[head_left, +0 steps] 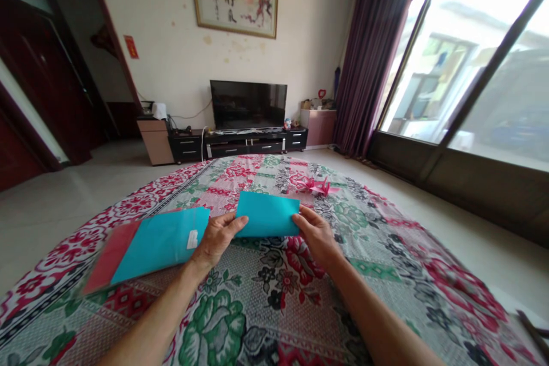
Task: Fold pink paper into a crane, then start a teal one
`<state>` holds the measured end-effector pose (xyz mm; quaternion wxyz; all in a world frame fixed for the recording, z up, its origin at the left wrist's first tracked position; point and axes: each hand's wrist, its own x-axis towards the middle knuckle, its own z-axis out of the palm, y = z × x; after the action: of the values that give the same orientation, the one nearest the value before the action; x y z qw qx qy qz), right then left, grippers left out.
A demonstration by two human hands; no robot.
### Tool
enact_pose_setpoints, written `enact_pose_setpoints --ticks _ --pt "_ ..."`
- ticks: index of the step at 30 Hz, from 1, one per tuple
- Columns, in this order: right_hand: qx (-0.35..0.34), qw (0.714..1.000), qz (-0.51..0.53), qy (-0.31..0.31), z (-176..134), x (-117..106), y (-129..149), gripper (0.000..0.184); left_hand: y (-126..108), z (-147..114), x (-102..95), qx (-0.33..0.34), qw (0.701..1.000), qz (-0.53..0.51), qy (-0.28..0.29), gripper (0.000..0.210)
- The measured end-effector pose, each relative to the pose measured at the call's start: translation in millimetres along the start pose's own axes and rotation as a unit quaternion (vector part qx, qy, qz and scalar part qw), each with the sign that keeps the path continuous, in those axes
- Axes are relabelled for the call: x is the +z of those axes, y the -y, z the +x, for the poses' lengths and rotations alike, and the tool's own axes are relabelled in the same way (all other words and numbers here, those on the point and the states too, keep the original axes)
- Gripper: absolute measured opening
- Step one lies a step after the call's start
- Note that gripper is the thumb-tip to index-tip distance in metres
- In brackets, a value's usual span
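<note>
A blue sheet of paper (268,214), folded into a rectangle, is held level above the table in front of me. My left hand (218,234) pinches its left edge, thumb on the near face. On the opposite edge, my right hand (316,233) grips it the same way. Left of my left hand lies a clear packet of blue and red paper (160,240) with a small white label. Pink folded paper figures (319,185) rest on the cloth beyond my right hand.
A round table with a flowered cloth (218,326) fills the foreground. Past it stand a low black cabinet (246,146) and a television (249,104). Purple curtains (369,57) and a large window (450,68) are on the right.
</note>
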<state>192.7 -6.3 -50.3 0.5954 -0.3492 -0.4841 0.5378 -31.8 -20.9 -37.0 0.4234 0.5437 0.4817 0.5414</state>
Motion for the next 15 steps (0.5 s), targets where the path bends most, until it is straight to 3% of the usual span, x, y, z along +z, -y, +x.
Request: enact_pose_setpoints --ticks 6,15 --pt "0.089 0.987 0.045 0.123 -5.9 4.6 2.5 0.032 -3.7 -2.6 3.6 -0.031 0.999 -0.009 -0.010 0.034" --pt "0.121 0.989 -0.049 0.074 -1.6 0.5 -0.1 0.042 -8.1 -2.4 0.8 -0.078 0.996 -0.026 0.016 0.036"
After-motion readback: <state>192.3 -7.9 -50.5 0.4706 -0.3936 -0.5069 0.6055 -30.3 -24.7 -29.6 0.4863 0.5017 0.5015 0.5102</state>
